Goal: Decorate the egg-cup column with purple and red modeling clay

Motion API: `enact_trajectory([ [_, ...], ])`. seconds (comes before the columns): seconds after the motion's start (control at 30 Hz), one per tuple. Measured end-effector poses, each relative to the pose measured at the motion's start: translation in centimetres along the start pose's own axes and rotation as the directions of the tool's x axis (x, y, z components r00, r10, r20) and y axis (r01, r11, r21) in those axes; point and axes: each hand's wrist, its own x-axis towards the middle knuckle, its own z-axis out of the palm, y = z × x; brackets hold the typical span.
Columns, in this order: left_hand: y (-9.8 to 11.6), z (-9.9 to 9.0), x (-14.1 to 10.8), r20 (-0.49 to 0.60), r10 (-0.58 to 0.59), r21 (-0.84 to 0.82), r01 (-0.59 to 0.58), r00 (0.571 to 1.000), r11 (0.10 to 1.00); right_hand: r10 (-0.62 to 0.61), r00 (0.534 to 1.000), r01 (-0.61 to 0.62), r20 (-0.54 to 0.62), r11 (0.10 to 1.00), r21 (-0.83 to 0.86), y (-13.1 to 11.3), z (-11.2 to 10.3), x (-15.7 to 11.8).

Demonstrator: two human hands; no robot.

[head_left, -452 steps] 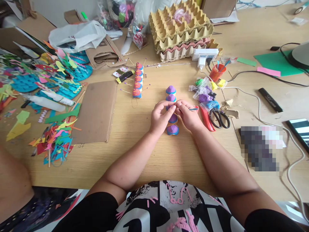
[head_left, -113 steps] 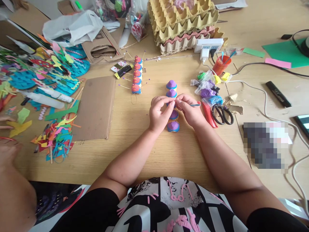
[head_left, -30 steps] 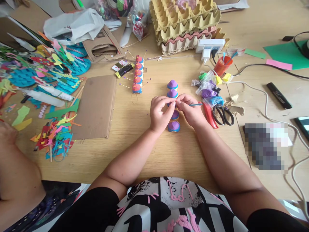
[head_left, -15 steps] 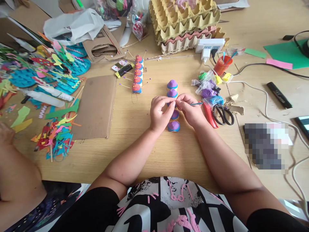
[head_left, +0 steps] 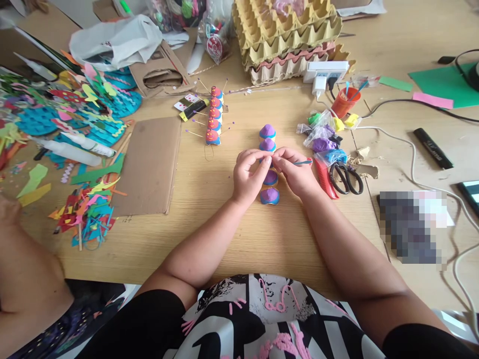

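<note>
My left hand point(head_left: 248, 175) and my right hand point(head_left: 295, 172) meet at the fingertips above a row of egg-carton cups point(head_left: 270, 195) topped with purple clay on blue. The left thumb and index finger are pinched together; anything between them is too small to make out. A thin blue clay tool point(head_left: 304, 162) lies in my closed right hand, its end sticking out to the right. My hands partly cover the middle of the row. Farther off to the left stands a finished-looking red and blue caterpillar point(head_left: 213, 119) with yellow drawn faces and pin-like sticks at its sides.
Right of my hands lie bagged clay point(head_left: 324, 144), a red cutter point(head_left: 326, 180), black scissors point(head_left: 346, 179) and an orange cup point(head_left: 343, 102). Egg trays point(head_left: 288, 42) and a power strip point(head_left: 325, 70) are behind. Left are cardboard point(head_left: 147, 167), paper scraps point(head_left: 90, 209) and another person's arm point(head_left: 28, 269).
Both hands keep almost the same place, fingertips together. The blue clay tool's outer end has dipped very slightly.
</note>
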Motion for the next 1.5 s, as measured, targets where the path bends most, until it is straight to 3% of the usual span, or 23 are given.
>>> enact_trajectory([
  [0.43, -0.4, 0.1, 0.1, 0.025, -0.102, -0.138, 0.105, 0.994, 0.985, 0.007, 1.000, -0.007, -0.022, 1.000, -0.029, -0.2, 0.1, -0.1],
  [1.0, -1.3, 0.3, 0.1, 0.075, -0.116, -0.280, 0.133, 0.990, 0.951, 0.039, 0.999, -0.039, 0.008, 0.999, 0.003, -0.3, 0.1, -0.2],
  [1.5, -1.6, 0.5, 0.0, 0.075, -0.149, -0.240, 0.163, 0.986, 0.957, 0.035, 0.999, -0.035, 0.008, 0.999, -0.009, -0.2, 0.0, -0.2],
])
